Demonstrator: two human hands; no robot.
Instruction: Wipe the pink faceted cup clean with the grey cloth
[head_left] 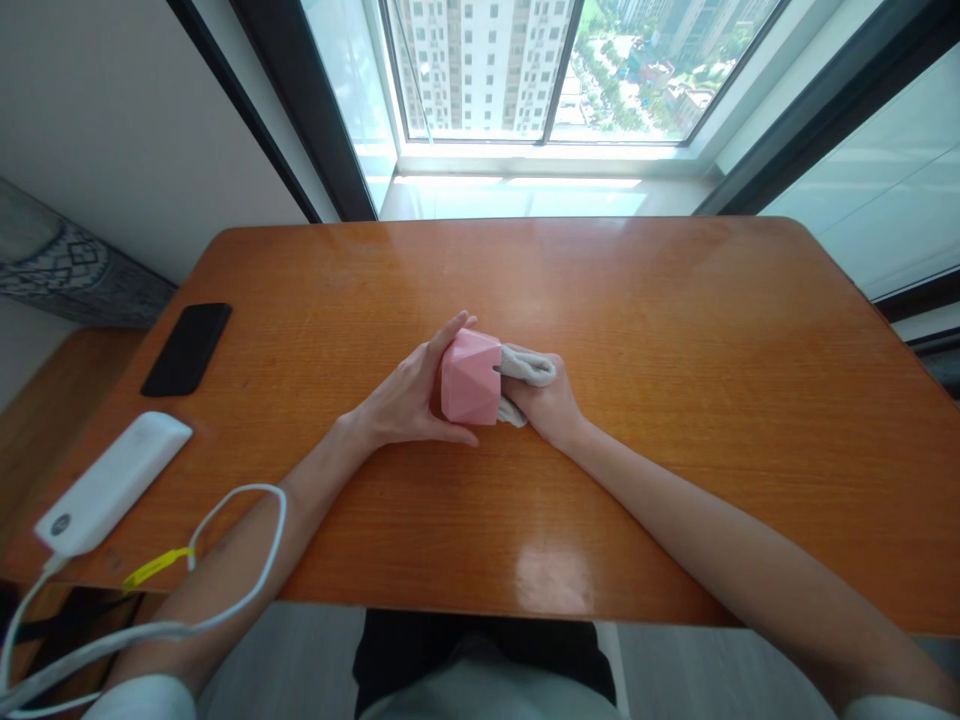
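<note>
A pink faceted object (pixel 470 378) rests on the orange wooden table (pixel 675 330) near its middle. My left hand (pixel 409 395) wraps around its left side, fingers curved over the top and thumb along the near edge. My right hand (pixel 546 403) is closed on a beige cloth (pixel 527 367) and presses it against the object's right side. Part of the cloth is hidden behind the pink object and under my fingers.
A black phone (pixel 187 348) lies at the table's left. A white power bank (pixel 112 482) sits at the near left corner, its white cable (pixel 247 560) looping off the edge. Large windows stand beyond the far edge.
</note>
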